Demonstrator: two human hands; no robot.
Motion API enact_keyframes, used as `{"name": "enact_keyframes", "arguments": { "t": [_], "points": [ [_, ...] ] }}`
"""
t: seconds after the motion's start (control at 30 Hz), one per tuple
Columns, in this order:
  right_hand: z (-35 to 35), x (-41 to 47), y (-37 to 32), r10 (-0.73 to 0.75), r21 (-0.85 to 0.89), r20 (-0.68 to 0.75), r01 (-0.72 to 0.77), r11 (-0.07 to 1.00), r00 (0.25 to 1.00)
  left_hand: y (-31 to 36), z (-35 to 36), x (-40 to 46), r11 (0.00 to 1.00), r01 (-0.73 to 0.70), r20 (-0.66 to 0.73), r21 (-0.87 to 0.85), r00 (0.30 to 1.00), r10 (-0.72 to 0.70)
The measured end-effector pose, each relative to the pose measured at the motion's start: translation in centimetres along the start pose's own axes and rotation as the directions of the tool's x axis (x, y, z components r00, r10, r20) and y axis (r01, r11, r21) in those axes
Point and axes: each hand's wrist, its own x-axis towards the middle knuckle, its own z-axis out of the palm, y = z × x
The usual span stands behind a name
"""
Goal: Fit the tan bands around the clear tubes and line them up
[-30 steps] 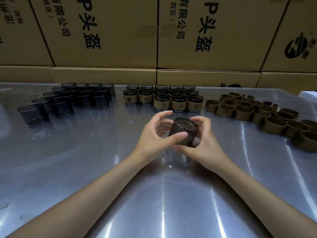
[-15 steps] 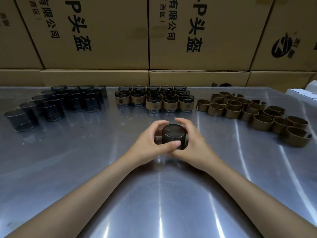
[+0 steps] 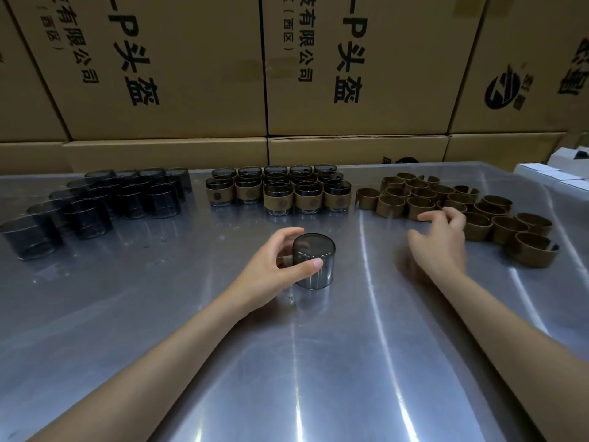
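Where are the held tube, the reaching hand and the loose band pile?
held tube [image 3: 314,250]: head view, on its flat top face.
right hand [image 3: 441,239]: head view, on the back of the hand.
loose bands [image 3: 530,250]: head view, on the outer wall of the nearest band.

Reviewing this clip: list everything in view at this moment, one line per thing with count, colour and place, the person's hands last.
Bare smoky clear tubes: a cluster, dark grey, table's far left.
Banded tubes: about a dozen in rows, tan bands, far centre.
Loose tan bands: a pile, tan, far right.
Single bare tube: one, smoky grey, upright, centre.
Steel table: one, silver.
Cardboard boxes: stacked, brown, behind the table.
White boxes: white, right edge, count unclear.
Left hand: grips the single tube.
Right hand: holds nothing, at the band pile.
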Motion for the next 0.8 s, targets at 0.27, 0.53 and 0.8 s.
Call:
{"name": "enact_keyframes", "arguments": {
  "t": [0.27,0.53,0.8],
  "points": [
    [-1.3,2.8,1.9,0.051,-0.575,-0.053,-0.072,0.815,0.997,-0.1,0.1,0.1,1.000,-0.018,-0.021,0.004,1.000,0.018],
    [-0.3,0.1,-1.1,-0.290,-0.443,-0.022,0.251,0.861,0.957,-0.1,0.1,0.1,1.000,-0.021,-0.015,0.014,1.000,0.021],
    [-0.7,-7.7,-9.2,-0.572,0.070,-0.277,0.610,0.790,0.772,0.6,0.2,-0.4,0.991,-0.130,-0.089,0.043,0.987,0.133]
  ]
}}
